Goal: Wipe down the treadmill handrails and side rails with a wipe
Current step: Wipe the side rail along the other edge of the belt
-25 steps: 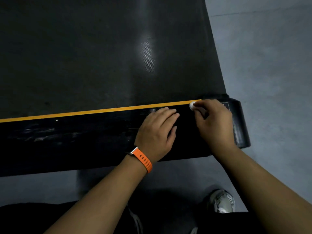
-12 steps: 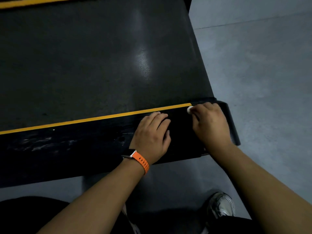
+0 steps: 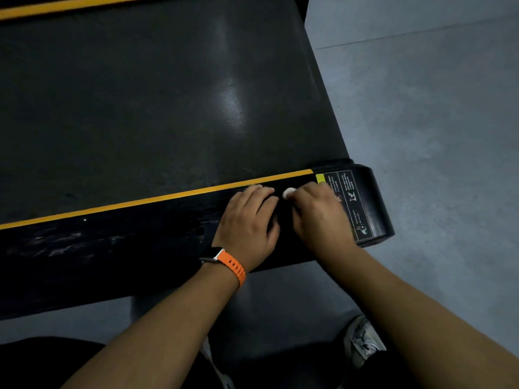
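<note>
While both hands sit on the black side rail (image 3: 118,237) at centre frame, I see the right hand (image 3: 318,213) curled tight, pinching a small white wipe (image 3: 288,193) against the rail just below the yellow stripe (image 3: 157,199). Left hand (image 3: 248,220) lies flat, fingers loosely spread and slightly bent, palm down on the rail, holding nothing, touching the right hand's side. Orange watch band (image 3: 231,266) on left wrist. Warning label (image 3: 346,202) on the rounded end cap (image 3: 370,197), right of the hands. Dark belt (image 3: 140,94) fills upper left. Grey floor (image 3: 435,122) at right. Shoe (image 3: 362,339) at lower right. Dim lighting.
</note>
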`<state>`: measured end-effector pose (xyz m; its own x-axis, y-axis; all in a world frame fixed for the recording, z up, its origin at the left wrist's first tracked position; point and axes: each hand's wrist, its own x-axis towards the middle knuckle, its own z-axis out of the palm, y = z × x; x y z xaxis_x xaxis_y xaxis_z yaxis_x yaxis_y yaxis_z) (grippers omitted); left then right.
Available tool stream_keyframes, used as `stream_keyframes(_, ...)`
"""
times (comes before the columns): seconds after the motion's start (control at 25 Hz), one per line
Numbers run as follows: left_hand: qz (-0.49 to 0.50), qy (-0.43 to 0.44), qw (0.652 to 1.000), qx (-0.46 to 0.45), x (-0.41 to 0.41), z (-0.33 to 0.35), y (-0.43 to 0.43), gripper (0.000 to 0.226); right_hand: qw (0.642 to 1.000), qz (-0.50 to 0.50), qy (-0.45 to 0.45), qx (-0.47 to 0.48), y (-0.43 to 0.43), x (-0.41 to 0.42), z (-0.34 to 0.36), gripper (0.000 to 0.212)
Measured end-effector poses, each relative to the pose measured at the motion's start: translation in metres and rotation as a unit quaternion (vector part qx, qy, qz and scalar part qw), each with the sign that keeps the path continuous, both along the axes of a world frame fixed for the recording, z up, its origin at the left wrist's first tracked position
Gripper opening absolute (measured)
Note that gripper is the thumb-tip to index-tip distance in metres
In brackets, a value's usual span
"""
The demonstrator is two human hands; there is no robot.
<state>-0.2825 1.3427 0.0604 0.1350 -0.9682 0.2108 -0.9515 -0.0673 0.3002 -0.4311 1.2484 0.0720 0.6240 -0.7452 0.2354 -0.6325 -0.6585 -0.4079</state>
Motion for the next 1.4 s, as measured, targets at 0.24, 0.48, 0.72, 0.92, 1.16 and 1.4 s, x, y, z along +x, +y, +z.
stream_keyframes(0.24, 0.003, 0.007, 1.000, -0.001, -0.001, 0.000, 0.000, 0.033, 0.996, -0.082, -0.028, 0.012, -0.007, -0.018, 0.002, 0.017)
stream_keyframes(0.48, 0.006, 0.002, 1.000, -0.009, -0.001, 0.000, 0.000, 0.032, 0.996, -0.079, -0.021, 0.020, -0.002, -0.028, 0.000, 0.013)
stream_keyframes(0.72, 0.005, 0.003, 1.000, -0.006, 0.000, 0.000, 0.000, 0.033, 1.000, -0.004, -0.001, 0.024, 0.012, -0.014, 0.001, 0.008)
stream_keyframes(0.92, 0.005, 0.004, 1.000, -0.004, -0.001, 0.000, -0.001, 0.032, 0.998, -0.054, -0.012, 0.037, 0.018, -0.019, 0.006, 0.011)
stream_keyframes(1.16, 0.010, 0.008, 1.000, -0.006, -0.002, 0.001, -0.001, 0.032, 0.996, -0.079, -0.025, 0.024, 0.008, -0.046, 0.002, 0.011)
stream_keyframes(1.4, 0.006, 0.003, 1.000, -0.008, -0.002, 0.001, 0.000, 0.032, 1.000, -0.013, -0.004, 0.000, 0.024, -0.047, 0.000, 0.011)
